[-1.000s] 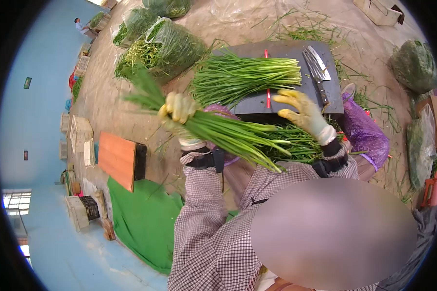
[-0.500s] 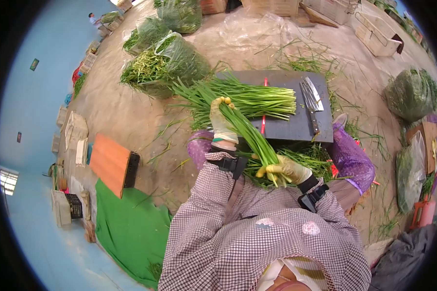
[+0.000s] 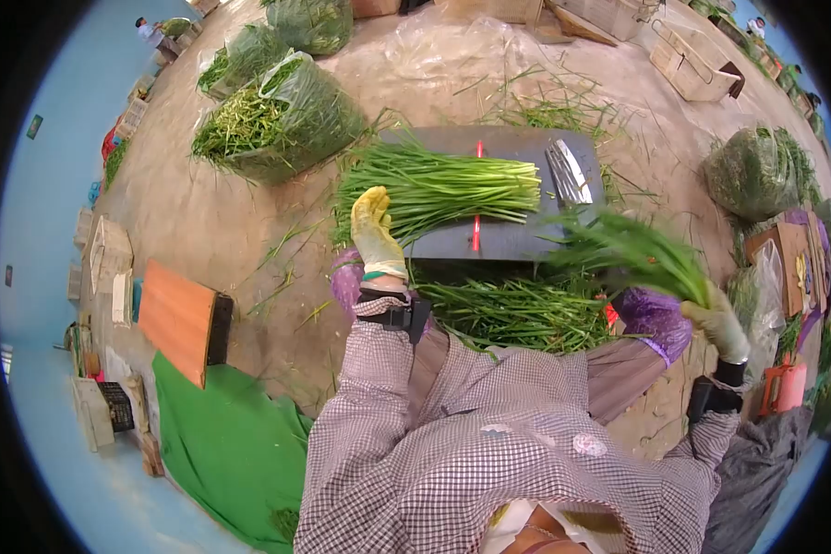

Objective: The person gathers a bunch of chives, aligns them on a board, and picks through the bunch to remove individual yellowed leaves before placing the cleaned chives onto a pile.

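While the right hand has its fingers wrapped round the stem end of a chive bunch, whose blurred length points to ten o'clock, the left hand, empty and unfurled, is nearer the chive pile at its two o'clock on the bench.

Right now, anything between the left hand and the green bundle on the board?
Nothing visible. The left hand is empty at the leafy end of the green bundle; the blade lies beyond the opposite, stem end.
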A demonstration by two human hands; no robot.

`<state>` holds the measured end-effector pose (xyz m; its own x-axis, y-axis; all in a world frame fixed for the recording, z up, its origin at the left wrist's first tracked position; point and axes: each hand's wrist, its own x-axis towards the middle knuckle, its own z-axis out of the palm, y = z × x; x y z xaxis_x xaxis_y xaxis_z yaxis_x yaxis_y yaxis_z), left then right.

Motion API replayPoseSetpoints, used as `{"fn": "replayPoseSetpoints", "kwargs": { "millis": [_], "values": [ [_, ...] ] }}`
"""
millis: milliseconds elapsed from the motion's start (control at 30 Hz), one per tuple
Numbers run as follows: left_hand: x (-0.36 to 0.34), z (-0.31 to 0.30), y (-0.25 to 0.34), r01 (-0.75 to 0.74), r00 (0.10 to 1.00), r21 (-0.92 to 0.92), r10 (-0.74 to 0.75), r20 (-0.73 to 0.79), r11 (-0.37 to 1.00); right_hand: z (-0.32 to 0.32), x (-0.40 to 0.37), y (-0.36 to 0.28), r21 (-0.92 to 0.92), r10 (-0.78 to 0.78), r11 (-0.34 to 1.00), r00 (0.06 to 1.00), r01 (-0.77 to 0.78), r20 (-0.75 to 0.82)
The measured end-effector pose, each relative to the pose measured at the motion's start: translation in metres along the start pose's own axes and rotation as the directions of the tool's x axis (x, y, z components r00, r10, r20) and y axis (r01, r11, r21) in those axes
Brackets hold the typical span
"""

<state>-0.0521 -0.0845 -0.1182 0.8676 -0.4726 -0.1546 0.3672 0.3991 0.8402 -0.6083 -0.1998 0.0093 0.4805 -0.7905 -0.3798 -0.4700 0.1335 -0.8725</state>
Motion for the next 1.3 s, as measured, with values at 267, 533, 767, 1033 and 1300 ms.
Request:
{"fn": "replayPoseSetpoints", "kwargs": {
  "millis": [267,533,767,1033,1300],
  "values": [
    [-0.099,0.068,-0.013,-0.066,0.832,0.101,-0.002,0.555,0.993,0.033,0.017,-0.003,-0.256,-0.276,0.952,0.835,0.169,-0.475],
    [-0.177,0.058,-0.178,0.717,0.285,0.364,-0.727,0.625,0.594,0.24,0.122,0.092,-0.521,-0.373,0.844,0.836,0.126,-0.402],
    [-0.158,0.013,-0.194,0.864,0.298,0.139,-0.714,0.633,0.483,0.222,0.113,0.048,-0.431,-0.247,0.892,0.945,0.135,-0.216],
    [-0.161,0.012,-0.178,0.797,0.302,0.277,-0.75,0.588,0.537,0.209,0.205,0.002,-0.776,-0.681,0.542,0.71,0.323,-0.18],
    [-0.158,0.003,-0.169,0.832,0.344,0.18,-0.743,0.574,0.524,0.164,0.255,0.012,-0.586,-0.657,0.734,0.577,0.343,-0.486]
  ]
}}
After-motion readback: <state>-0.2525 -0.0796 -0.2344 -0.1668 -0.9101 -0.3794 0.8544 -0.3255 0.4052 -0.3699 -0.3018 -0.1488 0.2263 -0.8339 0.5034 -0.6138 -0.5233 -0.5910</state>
